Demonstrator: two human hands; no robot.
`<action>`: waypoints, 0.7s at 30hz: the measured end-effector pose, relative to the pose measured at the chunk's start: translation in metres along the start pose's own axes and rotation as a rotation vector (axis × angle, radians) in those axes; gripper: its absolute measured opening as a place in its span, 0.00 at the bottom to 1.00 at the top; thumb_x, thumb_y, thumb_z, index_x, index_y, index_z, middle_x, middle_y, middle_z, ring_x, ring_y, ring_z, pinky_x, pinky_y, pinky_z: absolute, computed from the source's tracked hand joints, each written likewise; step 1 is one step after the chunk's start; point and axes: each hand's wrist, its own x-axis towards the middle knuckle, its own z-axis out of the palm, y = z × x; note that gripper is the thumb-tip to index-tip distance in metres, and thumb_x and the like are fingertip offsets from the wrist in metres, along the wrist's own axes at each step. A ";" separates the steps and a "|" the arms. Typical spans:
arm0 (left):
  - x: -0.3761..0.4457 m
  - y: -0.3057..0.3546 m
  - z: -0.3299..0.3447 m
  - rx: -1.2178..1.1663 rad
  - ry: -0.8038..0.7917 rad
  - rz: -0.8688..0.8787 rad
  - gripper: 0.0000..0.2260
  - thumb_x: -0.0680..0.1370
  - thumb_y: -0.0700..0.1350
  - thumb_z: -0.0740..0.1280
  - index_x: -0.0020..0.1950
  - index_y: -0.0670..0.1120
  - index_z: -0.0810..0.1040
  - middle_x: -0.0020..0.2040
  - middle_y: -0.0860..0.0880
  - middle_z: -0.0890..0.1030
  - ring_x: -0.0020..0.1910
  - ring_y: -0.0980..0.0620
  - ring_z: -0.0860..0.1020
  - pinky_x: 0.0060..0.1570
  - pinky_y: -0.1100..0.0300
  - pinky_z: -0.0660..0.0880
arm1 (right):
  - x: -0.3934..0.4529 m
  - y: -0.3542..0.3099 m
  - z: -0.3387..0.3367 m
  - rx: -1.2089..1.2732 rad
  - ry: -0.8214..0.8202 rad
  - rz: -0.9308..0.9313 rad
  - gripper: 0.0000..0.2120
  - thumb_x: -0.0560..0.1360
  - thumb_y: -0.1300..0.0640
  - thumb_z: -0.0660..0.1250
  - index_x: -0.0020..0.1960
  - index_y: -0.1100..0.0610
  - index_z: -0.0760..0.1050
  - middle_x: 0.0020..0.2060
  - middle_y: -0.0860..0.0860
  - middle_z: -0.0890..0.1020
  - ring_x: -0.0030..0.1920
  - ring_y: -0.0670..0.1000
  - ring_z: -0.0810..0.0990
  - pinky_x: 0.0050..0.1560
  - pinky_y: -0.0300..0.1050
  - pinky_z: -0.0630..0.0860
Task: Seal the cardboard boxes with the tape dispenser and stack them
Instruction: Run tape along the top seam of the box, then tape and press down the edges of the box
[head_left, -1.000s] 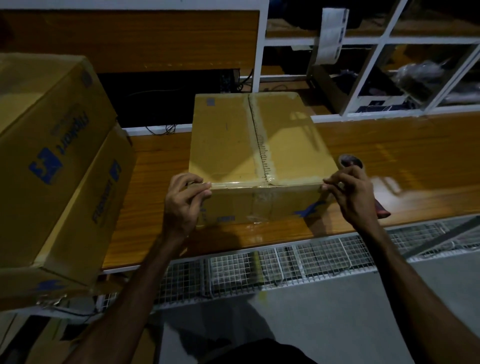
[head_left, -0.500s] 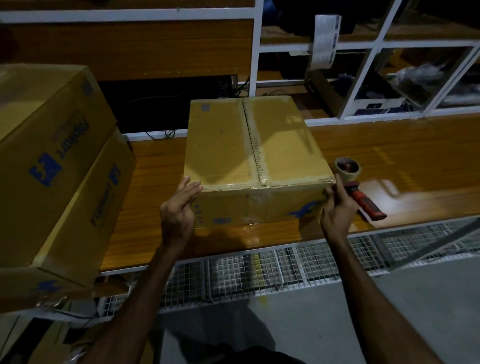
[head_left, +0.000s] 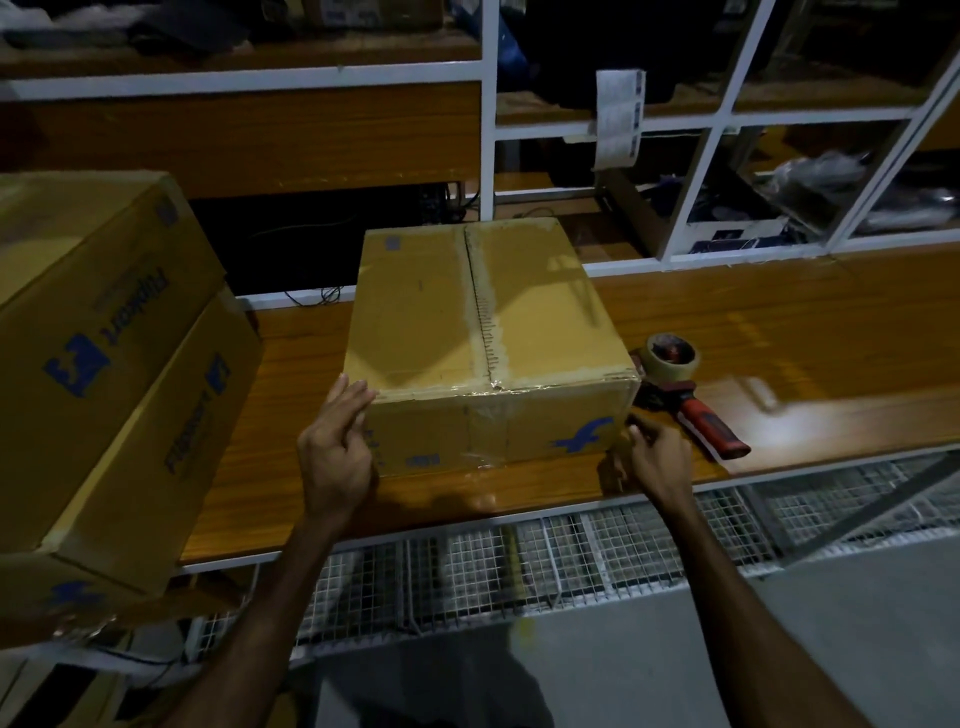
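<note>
A taped cardboard box (head_left: 441, 322) with a blue logo stands on the wooden table (head_left: 779, 322), its top seam covered with tape. My left hand (head_left: 337, 447) lies against the box's near left corner, fingers straight along the side. My right hand (head_left: 652, 457) is at the near right bottom corner, fingers loosely curled and touching the box's edge. A tape dispenser (head_left: 680, 384) with a red handle and a tape roll lies on the table just right of the box, free of my hands. At the left, two sealed boxes (head_left: 104, 364) are stacked at a tilt.
White-framed shelving (head_left: 488, 156) with dark clutter rises behind the table. A strip of white labels (head_left: 618, 119) hangs from a shelf. Wire mesh trays (head_left: 519, 566) run under the table's front edge. Grey floor (head_left: 675, 665) lies below.
My right hand has dropped from the box's upper right corner to its lower right corner, leaving the dispenser on the table. My left hand has opened flat against the left side.
</note>
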 end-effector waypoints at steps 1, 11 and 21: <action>-0.003 0.005 0.005 0.021 0.028 -0.043 0.16 0.80 0.30 0.66 0.68 0.37 0.81 0.71 0.44 0.77 0.77 0.44 0.70 0.74 0.45 0.71 | 0.003 -0.005 -0.004 0.097 0.061 0.006 0.14 0.85 0.56 0.65 0.66 0.59 0.83 0.59 0.58 0.87 0.60 0.58 0.84 0.55 0.45 0.75; -0.038 0.086 0.063 0.272 0.070 -0.468 0.35 0.82 0.52 0.69 0.86 0.49 0.57 0.86 0.47 0.47 0.85 0.48 0.43 0.80 0.37 0.56 | 0.045 -0.073 -0.023 0.197 -0.212 -0.155 0.23 0.86 0.53 0.63 0.81 0.51 0.70 0.80 0.52 0.70 0.80 0.51 0.65 0.80 0.56 0.66; -0.083 0.162 0.081 0.082 -0.103 -0.482 0.37 0.79 0.66 0.62 0.86 0.58 0.55 0.87 0.52 0.44 0.83 0.47 0.56 0.71 0.56 0.64 | -0.047 -0.088 0.016 0.130 -0.253 -0.365 0.24 0.85 0.38 0.60 0.75 0.48 0.77 0.84 0.55 0.61 0.81 0.55 0.65 0.76 0.56 0.69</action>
